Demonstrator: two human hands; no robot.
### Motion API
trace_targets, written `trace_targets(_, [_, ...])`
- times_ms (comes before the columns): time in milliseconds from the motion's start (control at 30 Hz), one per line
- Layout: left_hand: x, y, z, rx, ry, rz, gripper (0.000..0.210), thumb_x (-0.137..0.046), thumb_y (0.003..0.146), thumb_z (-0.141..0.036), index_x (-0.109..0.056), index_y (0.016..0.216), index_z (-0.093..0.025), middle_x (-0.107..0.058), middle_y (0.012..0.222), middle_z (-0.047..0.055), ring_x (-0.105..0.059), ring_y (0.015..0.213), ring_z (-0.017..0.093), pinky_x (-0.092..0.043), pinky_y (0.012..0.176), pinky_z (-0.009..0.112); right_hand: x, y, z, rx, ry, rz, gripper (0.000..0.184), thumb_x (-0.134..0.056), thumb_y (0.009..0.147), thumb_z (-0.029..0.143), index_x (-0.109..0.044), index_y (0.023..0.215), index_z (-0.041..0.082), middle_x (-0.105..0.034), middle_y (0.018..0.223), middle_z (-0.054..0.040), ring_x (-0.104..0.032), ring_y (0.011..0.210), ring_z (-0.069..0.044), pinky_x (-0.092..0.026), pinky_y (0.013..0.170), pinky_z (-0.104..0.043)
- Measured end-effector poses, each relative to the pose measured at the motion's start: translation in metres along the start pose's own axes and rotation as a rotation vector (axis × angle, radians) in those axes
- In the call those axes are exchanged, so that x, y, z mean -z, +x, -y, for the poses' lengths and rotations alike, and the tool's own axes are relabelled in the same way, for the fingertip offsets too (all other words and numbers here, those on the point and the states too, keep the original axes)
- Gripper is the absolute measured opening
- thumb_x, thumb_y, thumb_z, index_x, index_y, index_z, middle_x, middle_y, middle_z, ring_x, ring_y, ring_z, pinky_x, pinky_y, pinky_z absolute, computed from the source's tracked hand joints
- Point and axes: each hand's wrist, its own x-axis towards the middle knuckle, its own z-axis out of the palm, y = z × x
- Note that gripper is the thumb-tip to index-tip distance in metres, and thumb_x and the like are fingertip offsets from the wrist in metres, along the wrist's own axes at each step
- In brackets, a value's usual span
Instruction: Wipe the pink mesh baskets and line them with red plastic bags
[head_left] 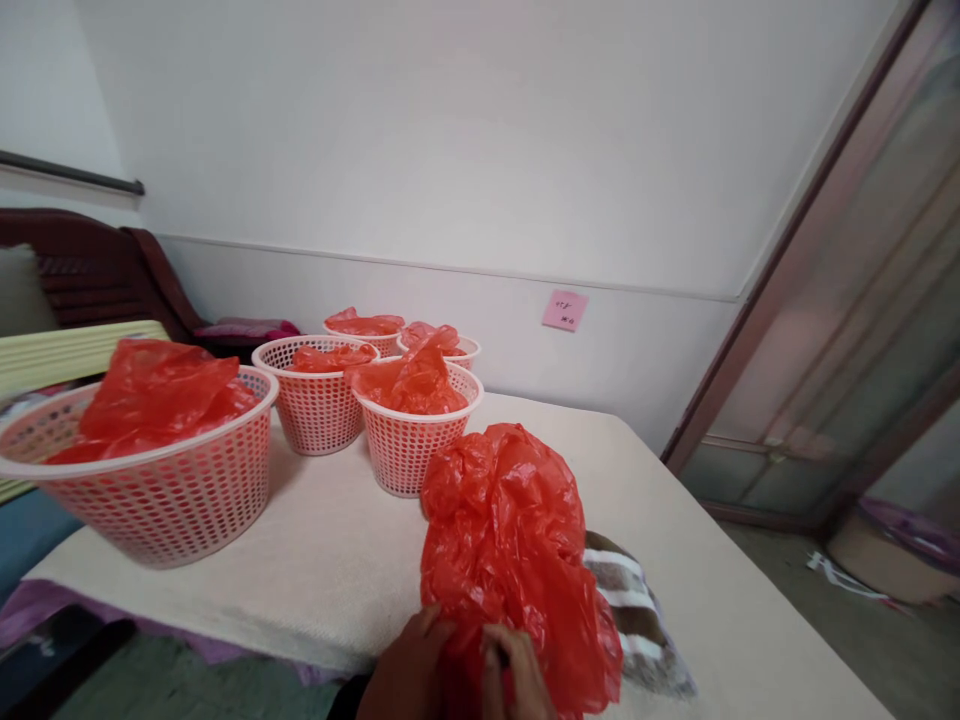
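Both hands, left [409,675] & right [517,675], pinch the lower edge of a crumpled red plastic bag [510,540] at the desk's [337,560] near edge, prob. to find its opening. The bag partly covers a striped cloth [630,610]. Beyond, five white mesh baskets, e.g. the nearest [409,440], each w/ a red bag inside.

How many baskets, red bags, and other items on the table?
Baskets: 5, nearest
Red plastic bags: 6, five in baskets, one held by left hand and right hand, bag
Striped cloth: 1
Pink note, on the wall: 1
Total: 13
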Motion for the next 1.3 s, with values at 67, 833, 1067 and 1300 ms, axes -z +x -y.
trace_targets(67, [0.0,0.002,0.0,0.01,-0.012,-0.006,0.048,-0.042,0.083,-0.011,-0.065,0.125,-0.015,-0.061,0.136,0.017,-0.056,0.127,0.025,-0.043,0.108,0.042,0.012,0.033,0.011,0.06,-0.035,-0.03,0.023,-0.042,0.098,0.033,-0.062,0.103,0.023,-0.068,0.098,-0.0072,-0.064,0.095,-0.021,-0.051,0.086,-0.033])
trace_targets(833, [-0.033,0.071,0.03,0.044,-0.359,-0.229,0.041,-0.037,0.087,-0.019,-0.061,0.12,-0.017,-0.067,0.128,0.011,-0.061,0.119,0.017,-0.045,0.105,0.03,-0.06,0.106,-0.047,-0.366,-0.43,0.497,0.065,-0.039,0.088,0.045,-0.047,0.139,0.005,-0.053,0.137,-0.023,-0.051,0.128,-0.036,-0.045,0.1,-0.044])
trace_targets(1067, [-0.035,0.061,0.055,0.173,-0.458,-0.392,0.045,-0.061,0.07,-0.03,-0.067,0.113,-0.016,-0.062,0.133,0.017,-0.055,0.127,0.033,-0.043,0.109,0.048,-0.061,0.104,-0.053,-0.353,-0.471,0.531,0.061,-0.039,0.09,0.037,-0.043,0.141,0.005,-0.053,0.136,-0.0229,-0.054,0.126,-0.034,-0.045,0.1,-0.043])
trace_targets(1300, [0.074,0.07,0.049,0.352,-0.989,-0.761,0.046,-0.055,0.082,-0.058,-0.058,0.107,-0.02,-0.066,0.097,0.007,-0.067,0.092,0.025,-0.056,0.082,0.041,-0.063,0.104,-0.053,-0.384,-0.469,0.549,0.06,-0.039,0.092,0.036,-0.04,0.143,0.006,-0.048,0.139,-0.0218,-0.051,0.127,-0.037,-0.045,0.1,-0.048])
